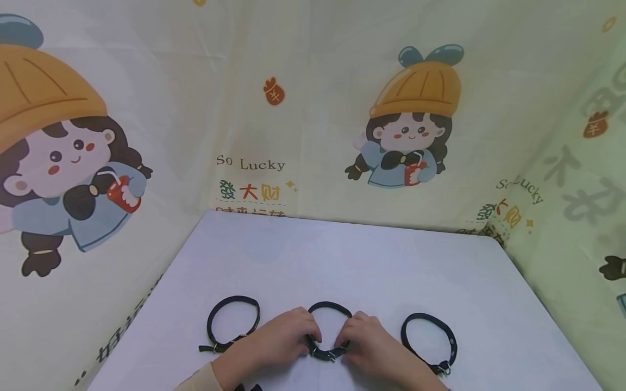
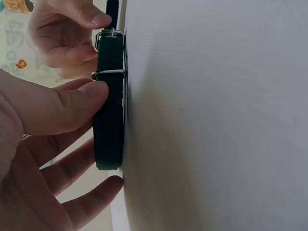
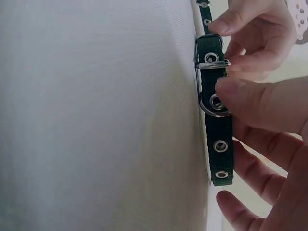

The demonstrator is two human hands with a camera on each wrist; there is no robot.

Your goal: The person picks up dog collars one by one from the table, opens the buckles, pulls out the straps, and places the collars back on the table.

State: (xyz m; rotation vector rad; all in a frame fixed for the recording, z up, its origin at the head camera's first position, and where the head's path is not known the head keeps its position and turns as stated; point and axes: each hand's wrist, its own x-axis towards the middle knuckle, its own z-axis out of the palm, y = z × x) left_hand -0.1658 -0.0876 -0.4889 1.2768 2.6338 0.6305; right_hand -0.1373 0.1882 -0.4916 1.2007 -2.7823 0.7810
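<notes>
A dark buckled pet collar [image 1: 323, 355] forms a ring on the table, between both hands. My left hand [image 1: 288, 334] pinches its left side, the thumb lying on the strap [image 2: 108, 144] below a metal keeper loop in the left wrist view. On the other side my right hand [image 1: 369, 345] grips the band, thumb over an eyelet near the D-ring [image 3: 214, 114]. The metal buckle [image 2: 109, 34] is fastened and faces the near side. In the right wrist view, more metal eyelets [image 3: 221, 146] run along the green-black webbing.
On the white table [image 1: 342, 260], a similar collar [image 1: 237, 298] lies left, partly behind my left forearm, and another collar [image 1: 455, 353] lies right. Something dark [image 1: 256, 388] peeks in at the bottom edge. Patterned cloth [image 1: 323, 108] hangs behind and beside the table.
</notes>
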